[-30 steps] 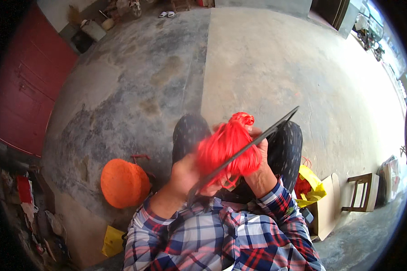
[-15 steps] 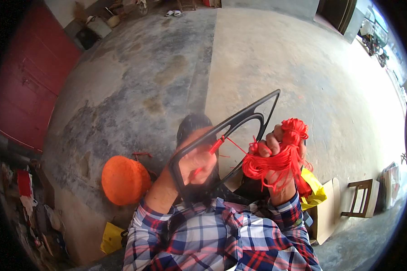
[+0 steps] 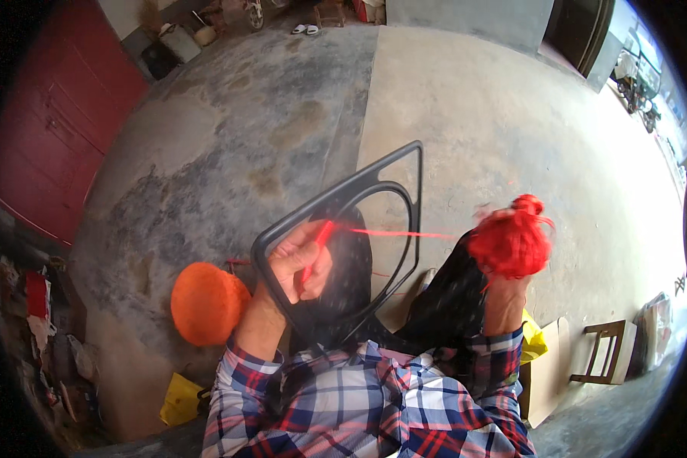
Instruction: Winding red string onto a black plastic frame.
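Cord bundle [image 3: 511, 246] right of frame [image 3: 320, 201]; door [image 3: 61, 137] far left, stool [image 3: 626, 349] far right, slippers [image 3: 312, 30] ahead on floor [image 3: 450, 114]

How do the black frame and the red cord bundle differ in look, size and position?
The black frame looks stiff, with bars and open gaps; the red cord bundle is a rounded mass of strands. The frame spans wider than the bundle. The frame is at the left hand; the bundle is at the right hand. Both are raised off the floor.
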`<action>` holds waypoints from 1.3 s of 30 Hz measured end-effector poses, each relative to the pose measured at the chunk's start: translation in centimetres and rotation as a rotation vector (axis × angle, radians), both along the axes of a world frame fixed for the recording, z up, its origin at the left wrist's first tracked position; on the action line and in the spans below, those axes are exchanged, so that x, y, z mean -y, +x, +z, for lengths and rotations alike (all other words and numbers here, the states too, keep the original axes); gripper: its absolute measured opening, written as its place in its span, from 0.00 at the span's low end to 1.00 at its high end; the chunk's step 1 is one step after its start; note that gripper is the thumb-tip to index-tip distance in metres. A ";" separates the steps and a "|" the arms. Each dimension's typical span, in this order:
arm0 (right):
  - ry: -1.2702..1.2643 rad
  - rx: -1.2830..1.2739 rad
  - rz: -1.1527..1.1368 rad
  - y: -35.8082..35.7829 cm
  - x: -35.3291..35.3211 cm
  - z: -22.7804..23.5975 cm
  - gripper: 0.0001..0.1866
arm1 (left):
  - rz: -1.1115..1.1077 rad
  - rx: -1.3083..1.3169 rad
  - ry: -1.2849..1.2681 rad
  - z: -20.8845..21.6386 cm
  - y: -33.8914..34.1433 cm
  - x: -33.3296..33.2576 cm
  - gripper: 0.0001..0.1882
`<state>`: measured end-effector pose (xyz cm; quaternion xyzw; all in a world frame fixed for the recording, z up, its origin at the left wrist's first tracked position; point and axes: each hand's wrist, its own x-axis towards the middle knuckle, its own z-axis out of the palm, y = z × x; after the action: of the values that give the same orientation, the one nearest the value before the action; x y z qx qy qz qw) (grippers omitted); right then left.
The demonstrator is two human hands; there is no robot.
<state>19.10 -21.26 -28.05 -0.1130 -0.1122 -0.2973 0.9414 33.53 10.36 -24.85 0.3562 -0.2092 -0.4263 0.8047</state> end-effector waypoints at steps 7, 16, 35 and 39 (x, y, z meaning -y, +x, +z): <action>-0.847 -0.453 0.389 -0.3 -10.1 6.4 0.29 | 0.012 0.010 0.162 1.3 -1.9 2.3 0.35; -1.506 -0.603 -0.360 2.0 -11.6 7.3 0.15 | 0.085 0.024 0.188 2.1 -4.4 4.2 0.35; -0.188 -0.538 0.171 2.7 -8.5 -3.6 0.24 | -0.177 -0.219 0.085 3.4 -4.5 3.3 0.42; -0.267 -0.451 0.188 -0.1 -7.1 -1.1 0.28 | -0.044 -0.189 0.130 3.0 -3.6 2.6 0.38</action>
<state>18.95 -14.11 -29.13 -0.2884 0.0520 -0.1588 0.9428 29.91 7.71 -21.85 0.3612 -0.1120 -0.4883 0.7865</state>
